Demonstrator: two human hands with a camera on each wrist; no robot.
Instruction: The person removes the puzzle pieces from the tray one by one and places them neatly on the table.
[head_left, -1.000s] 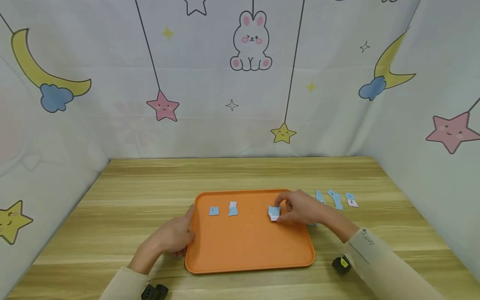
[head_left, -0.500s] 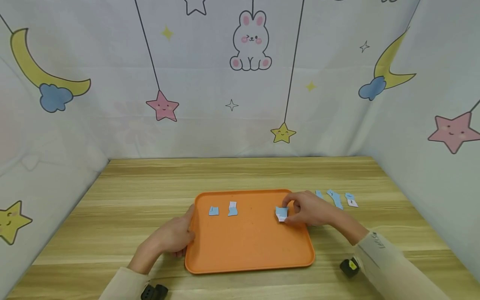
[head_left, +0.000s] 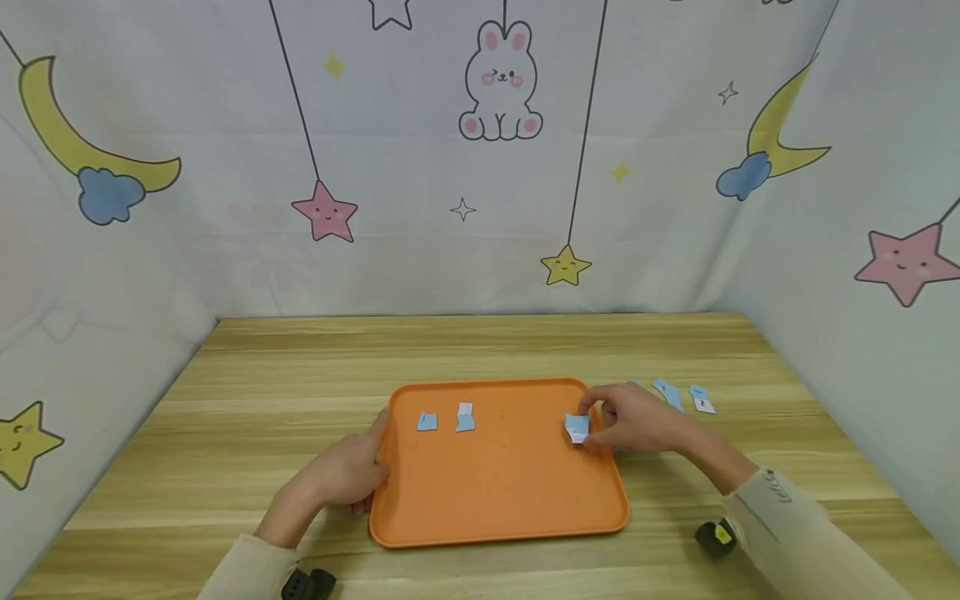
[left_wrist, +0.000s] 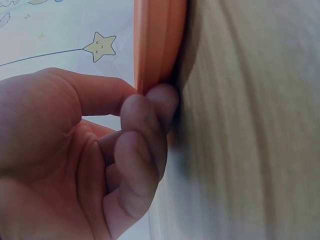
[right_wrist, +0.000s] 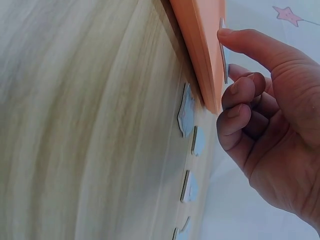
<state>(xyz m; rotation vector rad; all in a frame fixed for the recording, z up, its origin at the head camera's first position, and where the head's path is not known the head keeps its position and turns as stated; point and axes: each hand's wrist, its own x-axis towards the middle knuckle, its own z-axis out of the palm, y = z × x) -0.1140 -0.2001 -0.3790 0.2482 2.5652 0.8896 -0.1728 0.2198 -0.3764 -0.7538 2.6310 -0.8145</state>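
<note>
The grip of the right hand (head_left: 633, 418) pinches a small blue and white piece (head_left: 577, 427) between thumb and forefinger, the other fingers curled in toward the palm. The piece is over the right side of an orange tray (head_left: 495, 487), roughly flat and close to the tray's surface; whether it touches the surface is hard to tell. The left hand (head_left: 348, 468) has its own grip on the tray's left edge, fingers bent against the rim. On the tray, toward its upper left, lie a small blue piece (head_left: 427, 422) and, beside it, a white and blue piece (head_left: 465, 417). Beyond the right hand, a row of loose pieces (right_wrist: 189, 186) lies on the wood-grain desk (head_left: 315, 354), just off the tray's right side; the head view shows some of them partly hidden by the hand. Both arms wear pale sleeves (head_left: 813, 542), each with a black device (head_left: 716, 538) at the wrist. Behind the desk hangs a white cloth (head_left: 405, 275) printed with a bunny (head_left: 501, 92), stars and moons.
</note>
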